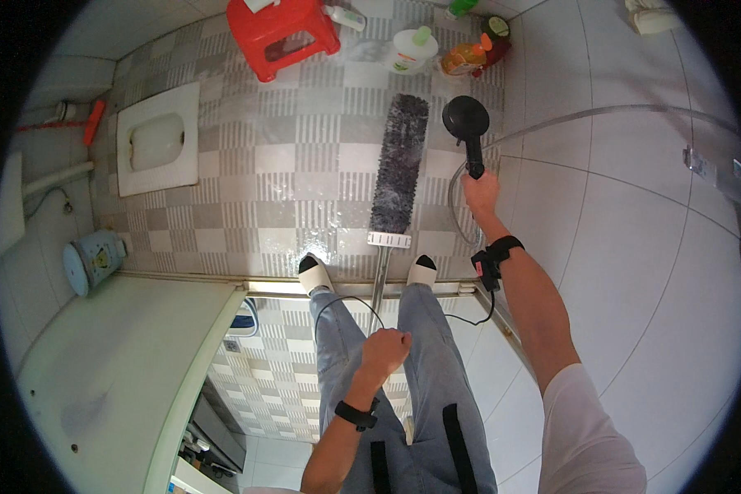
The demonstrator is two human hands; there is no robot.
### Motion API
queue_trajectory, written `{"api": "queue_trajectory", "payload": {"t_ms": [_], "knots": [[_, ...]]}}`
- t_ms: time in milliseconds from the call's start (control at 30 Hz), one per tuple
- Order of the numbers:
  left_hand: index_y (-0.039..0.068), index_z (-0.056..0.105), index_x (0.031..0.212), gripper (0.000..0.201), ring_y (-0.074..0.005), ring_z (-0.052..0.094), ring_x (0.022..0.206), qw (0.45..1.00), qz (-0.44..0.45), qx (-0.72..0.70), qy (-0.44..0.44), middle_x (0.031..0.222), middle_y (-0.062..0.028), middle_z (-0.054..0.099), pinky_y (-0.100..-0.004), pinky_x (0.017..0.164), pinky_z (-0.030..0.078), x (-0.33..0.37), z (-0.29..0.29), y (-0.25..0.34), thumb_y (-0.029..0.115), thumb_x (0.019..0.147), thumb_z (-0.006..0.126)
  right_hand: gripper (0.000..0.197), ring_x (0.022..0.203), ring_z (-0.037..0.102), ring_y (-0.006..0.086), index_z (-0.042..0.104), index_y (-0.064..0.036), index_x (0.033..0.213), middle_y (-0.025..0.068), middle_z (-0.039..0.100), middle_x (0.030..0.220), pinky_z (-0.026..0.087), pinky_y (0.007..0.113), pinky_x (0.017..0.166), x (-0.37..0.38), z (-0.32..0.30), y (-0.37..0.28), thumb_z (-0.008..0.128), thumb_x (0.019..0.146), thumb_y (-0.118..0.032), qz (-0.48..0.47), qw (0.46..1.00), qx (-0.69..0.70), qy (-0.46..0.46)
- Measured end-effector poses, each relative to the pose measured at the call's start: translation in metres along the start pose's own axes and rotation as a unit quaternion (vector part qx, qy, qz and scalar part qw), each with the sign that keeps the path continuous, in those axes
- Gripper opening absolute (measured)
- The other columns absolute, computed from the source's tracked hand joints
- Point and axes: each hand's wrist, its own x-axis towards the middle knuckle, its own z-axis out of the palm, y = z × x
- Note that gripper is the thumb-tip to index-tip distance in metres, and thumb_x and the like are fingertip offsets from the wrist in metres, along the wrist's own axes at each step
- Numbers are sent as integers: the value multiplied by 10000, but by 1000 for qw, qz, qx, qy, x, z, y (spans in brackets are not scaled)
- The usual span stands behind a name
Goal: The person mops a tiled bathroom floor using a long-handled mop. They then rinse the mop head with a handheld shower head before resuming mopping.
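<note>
My right hand is wrapped round the handle of a black shower head, raised over the floor at the right. A hose hangs in a loop beside that hand. Closer to my body, my left hand is closed round the metal pole of a flat mop. The mop's dark grey shaggy head stretches away from my feet across the patterned tiles. Its white end piece lies just ahead of my shoes.
Wet, shiny floor surrounds the mop. A squat toilet is at the left, near a small bin. A red stool, white pump bottle and orange bottle stand along the far side. A pale door swings in at lower left.
</note>
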Motion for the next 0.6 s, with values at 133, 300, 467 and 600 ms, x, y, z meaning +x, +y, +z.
{"api": "queue_trajectory", "payload": {"t_ms": [133, 300, 467, 600], "knots": [[23, 667, 737, 415, -366, 605, 718, 1000, -2, -18, 7, 741, -181, 629, -459, 665, 489, 0, 4, 1, 336, 887, 441, 173, 503, 535, 224, 523, 49, 634, 136, 532, 546, 415, 367, 509, -8, 3, 2, 621, 663, -91, 34, 995, 85, 34], [23, 665, 742, 426, -381, 600, 739, 999, -7, -28, 18, 739, -192, 623, -470, 678, 481, 0, 7, 3, 353, 885, 438, 165, 513, 542, 239, 519, 38, 639, 135, 531, 552, 417, 377, 514, -19, 6, 10, 609, 665, -98, 11, 999, -17, -34], [32, 661, 745, 440, -385, 598, 742, 1000, 4, -19, 12, 760, -190, 625, -472, 682, 482, 2, 9, 4, 370, 889, 417, 161, 509, 540, 273, 519, 35, 645, 146, 528, 553, 421, 404, 521, -36, 14, 24, 599, 659, -104, 82, 991, 107, 19], [21, 653, 737, 450, -385, 598, 737, 1000, -3, -19, 7, 766, -192, 625, -468, 674, 484, 1, 9, 5, 371, 891, 414, 152, 509, 540, 268, 526, 35, 648, 150, 534, 556, 421, 404, 524, -42, 14, 36, 608, 664, -93, 17, 1000, -3, 0]]}}
